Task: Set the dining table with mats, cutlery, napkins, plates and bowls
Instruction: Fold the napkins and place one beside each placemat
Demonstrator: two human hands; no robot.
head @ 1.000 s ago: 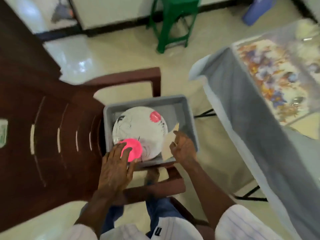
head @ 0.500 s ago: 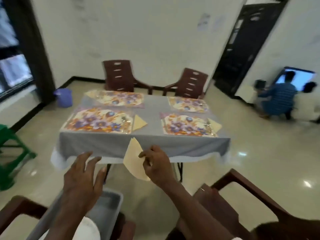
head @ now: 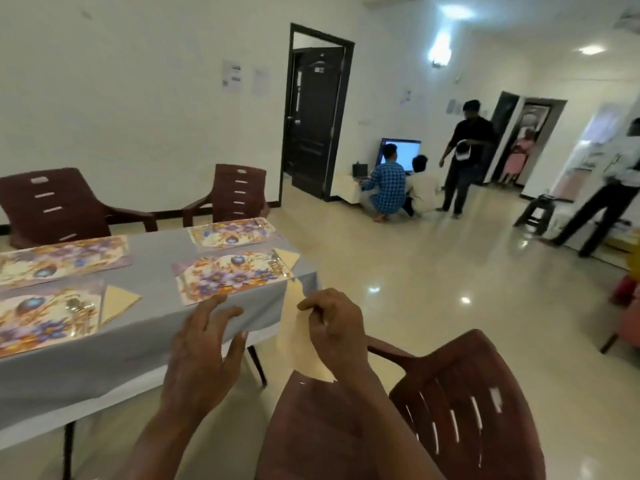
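Note:
My right hand (head: 337, 329) pinches a folded cream napkin (head: 294, 336) in the air, just off the near right corner of the table (head: 156, 327). My left hand (head: 202, 355) hovers beside it with fingers spread and holds nothing. The grey-clothed table carries several floral mats (head: 228, 275). Two near mats have a folded cream napkin beside them, one at the left (head: 117, 301) and one at the right (head: 286, 257). Cutlery (head: 74, 306) lies on the near left mat.
A brown plastic chair (head: 460, 410) stands right below my hands. Two more brown chairs (head: 239, 194) stand behind the table. Several people are by a lit screen (head: 401, 150) at the far wall and at the right. The glossy floor to the right is open.
My view swung up from the grey tub on a chair to the table. My right hand lifted a napkin out; my left hand let go of the pink bowl and rose empty.

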